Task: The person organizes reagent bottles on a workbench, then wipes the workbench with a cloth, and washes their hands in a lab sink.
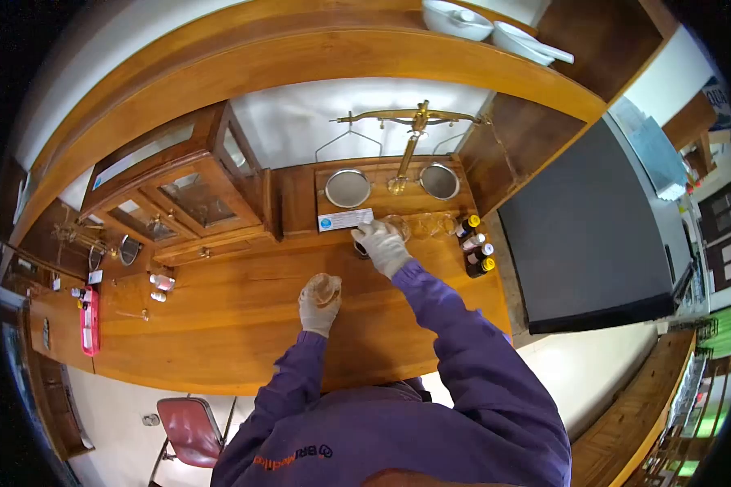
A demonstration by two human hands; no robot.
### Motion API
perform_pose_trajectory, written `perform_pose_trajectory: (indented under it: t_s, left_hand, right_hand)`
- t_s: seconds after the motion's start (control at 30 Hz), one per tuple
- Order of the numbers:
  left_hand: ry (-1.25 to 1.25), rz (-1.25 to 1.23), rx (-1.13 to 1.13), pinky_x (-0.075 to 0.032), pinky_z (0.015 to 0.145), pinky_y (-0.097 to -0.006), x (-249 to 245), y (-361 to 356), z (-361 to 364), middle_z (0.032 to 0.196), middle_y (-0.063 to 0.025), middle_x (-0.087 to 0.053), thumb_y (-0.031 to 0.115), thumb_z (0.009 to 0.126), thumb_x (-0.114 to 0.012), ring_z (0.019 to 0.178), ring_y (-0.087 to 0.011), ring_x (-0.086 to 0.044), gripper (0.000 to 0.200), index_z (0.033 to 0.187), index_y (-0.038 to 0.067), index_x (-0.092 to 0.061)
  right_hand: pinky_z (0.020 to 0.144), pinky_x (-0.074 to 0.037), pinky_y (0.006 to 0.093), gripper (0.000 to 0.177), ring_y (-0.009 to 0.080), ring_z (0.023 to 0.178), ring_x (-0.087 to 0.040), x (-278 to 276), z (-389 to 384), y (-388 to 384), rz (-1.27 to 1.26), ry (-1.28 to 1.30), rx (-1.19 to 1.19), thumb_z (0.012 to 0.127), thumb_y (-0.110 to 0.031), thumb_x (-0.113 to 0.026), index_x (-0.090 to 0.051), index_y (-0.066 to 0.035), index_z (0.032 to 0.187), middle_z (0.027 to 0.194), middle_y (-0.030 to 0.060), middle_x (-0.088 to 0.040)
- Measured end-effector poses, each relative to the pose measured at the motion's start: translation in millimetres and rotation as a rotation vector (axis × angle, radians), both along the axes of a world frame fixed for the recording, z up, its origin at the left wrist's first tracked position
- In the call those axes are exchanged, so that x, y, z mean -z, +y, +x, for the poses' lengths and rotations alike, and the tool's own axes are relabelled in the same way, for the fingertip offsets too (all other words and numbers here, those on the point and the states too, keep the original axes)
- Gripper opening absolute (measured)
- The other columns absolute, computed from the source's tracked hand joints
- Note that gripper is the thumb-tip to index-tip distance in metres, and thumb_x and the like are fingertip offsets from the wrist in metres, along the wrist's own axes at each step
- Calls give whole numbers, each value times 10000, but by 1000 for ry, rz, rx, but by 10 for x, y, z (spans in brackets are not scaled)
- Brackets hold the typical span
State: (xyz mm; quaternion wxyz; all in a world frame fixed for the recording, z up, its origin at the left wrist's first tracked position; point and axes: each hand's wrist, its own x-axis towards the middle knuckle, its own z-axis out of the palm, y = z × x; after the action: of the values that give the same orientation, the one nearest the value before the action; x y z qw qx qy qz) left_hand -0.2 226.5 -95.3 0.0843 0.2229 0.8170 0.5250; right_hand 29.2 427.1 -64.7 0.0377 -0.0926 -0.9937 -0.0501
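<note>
My left hand (320, 305), in a pale glove, has its fingers wrapped round a small clear glass dish (322, 290) above the wooden table. My right hand (382, 246), gloved too, is closed near a dark object (360, 249) that it mostly covers, just in front of a white label card (345, 220). Behind the card stands a brass balance (406, 154) with two round pans. Clear glassware (430, 225) lies to the right of my right hand. Several small bottles with yellow and white caps (476, 246) stand in a row farther right.
A wooden cabinet with glass doors (187, 199) stands at the back left. Small bottles (162, 282) and a pink tray (90, 321) are on the left. A shelf with white mortars (457, 19) runs overhead. A red chair (190, 430) is below left.
</note>
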Motion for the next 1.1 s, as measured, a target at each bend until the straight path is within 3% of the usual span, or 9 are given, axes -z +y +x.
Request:
perform_pose_trajectory:
  t_s: [0.33, 0.53, 0.73, 0.87, 0.9, 0.93, 1.0, 1.03, 1.1]
  left_hand:
    - [121, 50, 54, -474, 687, -288, 228, 559, -347, 838, -66, -592, 3, 664, -629, 777, -164, -573, 215, 871, 22, -577]
    - [-350, 597, -72, -444, 613, -228, 677, 966, -463, 792, -32, -564, -81, 707, -582, 719, -89, -536, 138, 800, 18, -556]
    - [-297, 530, -41, -447, 682, -283, 652, 1059, -563, 808, -25, -558, -14, 729, -545, 751, -132, -511, 140, 860, 34, -542]
    - [-870, 1156, -6, -465, 675, -228, 910, 1117, -672, 827, -23, -585, -63, 706, -571, 752, -96, -558, 203, 878, 43, -557]
    - [-360, 633, -3, -467, 756, -275, 938, 1087, -620, 827, -33, -594, -58, 684, -580, 797, -119, -568, 274, 934, 46, -535]
    - [-823, 1003, 44, -454, 795, -296, 1043, 1078, -682, 899, -51, -583, -41, 662, -602, 853, -141, -558, 352, 992, 48, -514]
    - [-723, 904, 6, -417, 846, -309, 1105, 1001, -651, 1006, -79, -547, -35, 635, -628, 938, -166, -519, 488, 1092, 38, -472]
    - [-194, 400, -103, -393, 858, -301, 753, 865, -500, 1043, -88, -522, -46, 630, -631, 967, -170, -489, 540, 1134, 26, -451]
    - [-123, 132, -78, -340, 932, -313, 1399, 724, -644, 1234, -144, -398, 48, 579, -703, 1132, -250, -389, 807, 1280, 32, -304]
  right_hand:
    - [769, -421, 369, 430, 241, 939, -499, -241, 1503, -673, -360, 172, 166, 739, -133, -540, -468, -182, 1160, 1099, 21, -512]
    - [757, -413, 366, 451, 242, 920, -507, 73, 1860, -851, -464, 126, 217, 722, -106, -536, -468, -185, 1161, 1109, 27, -512]
    - [794, -404, 363, 441, 248, 942, -502, -73, 1640, -856, -544, 213, 162, 708, -70, -534, -489, -166, 1136, 1097, 39, -518]
    - [816, -401, 376, 438, 258, 966, -490, -59, 1451, -861, -549, 214, 112, 692, -51, -540, -500, -140, 1119, 1084, 62, -522]
    - [821, -400, 379, 440, 260, 970, -487, -37, 1409, -855, -537, 231, 84, 688, -47, -542, -501, -133, 1117, 1080, 70, -523]
    - [824, -400, 381, 442, 265, 973, -484, -51, 1365, -863, -546, 240, 71, 684, -43, -543, -499, -128, 1116, 1078, 82, -523]
    - [829, -398, 385, 448, 274, 978, -479, -95, 1294, -893, -562, 259, 43, 678, -35, -546, -497, -116, 1116, 1073, 105, -521]
    - [831, -396, 386, 457, 280, 979, -477, -65, 1268, -909, -569, 262, 39, 674, -33, -549, -491, -114, 1120, 1071, 112, -520]
    - [836, -391, 388, 476, 293, 981, -475, 4, 1223, -941, -576, 273, 40, 665, -28, -555, -481, -110, 1128, 1067, 126, -517]
